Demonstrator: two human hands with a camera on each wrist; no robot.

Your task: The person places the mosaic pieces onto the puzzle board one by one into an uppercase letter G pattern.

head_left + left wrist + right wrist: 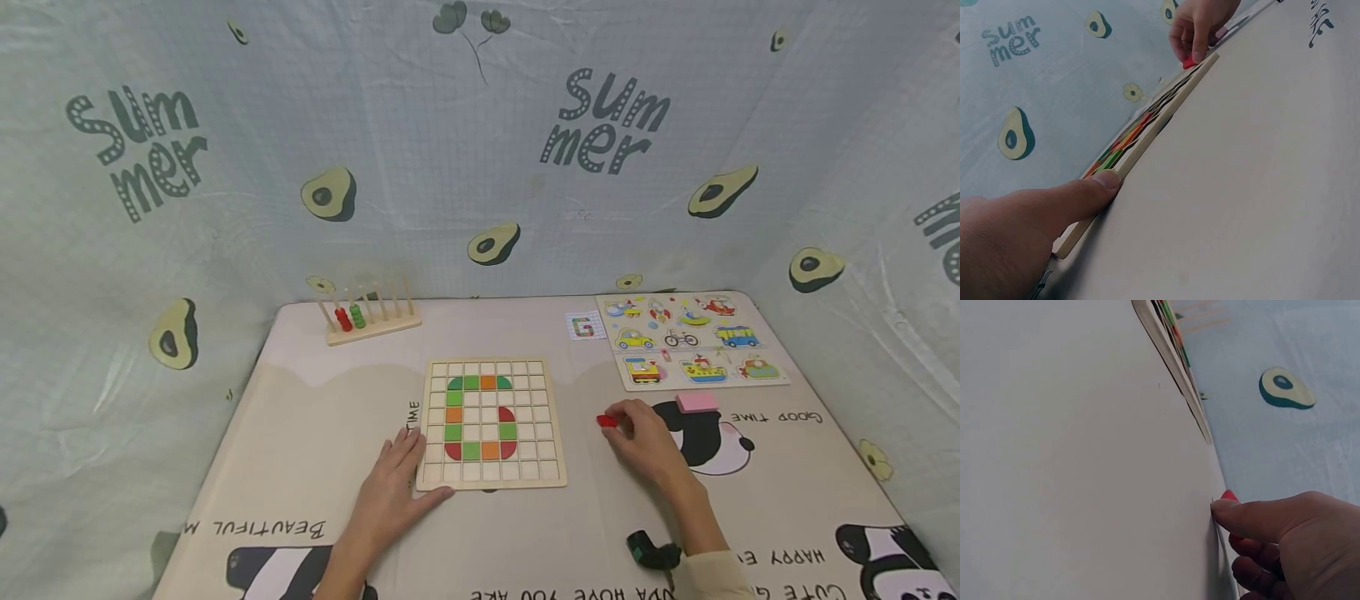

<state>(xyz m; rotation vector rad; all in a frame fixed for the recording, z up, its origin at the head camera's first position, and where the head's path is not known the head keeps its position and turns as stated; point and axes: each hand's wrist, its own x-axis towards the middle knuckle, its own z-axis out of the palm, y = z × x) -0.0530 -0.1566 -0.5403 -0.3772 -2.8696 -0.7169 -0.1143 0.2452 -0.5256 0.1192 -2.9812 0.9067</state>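
A square wooden grid board [525,475] lies mid-table, with green, orange and red tiles set in a ring-like pattern. My left hand [390,492] rests at its lower left corner, fingers fairly straight along the left side. In the left wrist view, the left thumb [1088,195] presses on the board's near edge. To the right of the board, my right hand [642,437] pinches a small red tile [606,422] between thumb and fingers, low over the table. The right wrist view shows only parts of the red tile [1230,495] around the thumb, so its shape is hidden.
A small pattern card [584,326] lies beyond the board, beside a vehicle puzzle board [705,387]. A pink block [697,403] is behind my right hand. A peg stand [375,332] with red and green beads stands back left. A dark green object [652,552] lies near my right forearm.
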